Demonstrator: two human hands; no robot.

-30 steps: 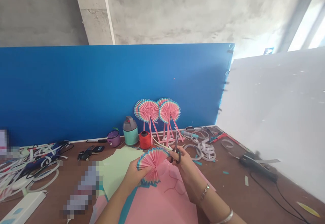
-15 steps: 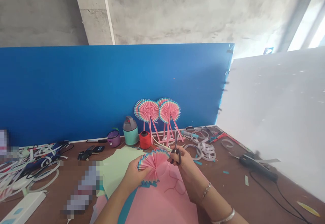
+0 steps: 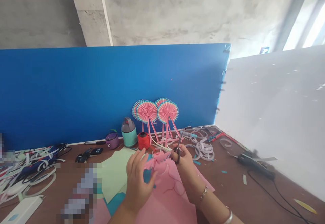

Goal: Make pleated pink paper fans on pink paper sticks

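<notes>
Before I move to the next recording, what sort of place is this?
Likely a craft workspace in an unfinished-looking building: pleated paper fans stand before a blue partition, the right hand holds scissors over colored paper sheets, and the wall above is bare concrete.

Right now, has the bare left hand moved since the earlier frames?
Yes, upward in view: the left hand now appears just at the lower edge of the red, dark-topped spool; earlier, a gap showed.
</notes>
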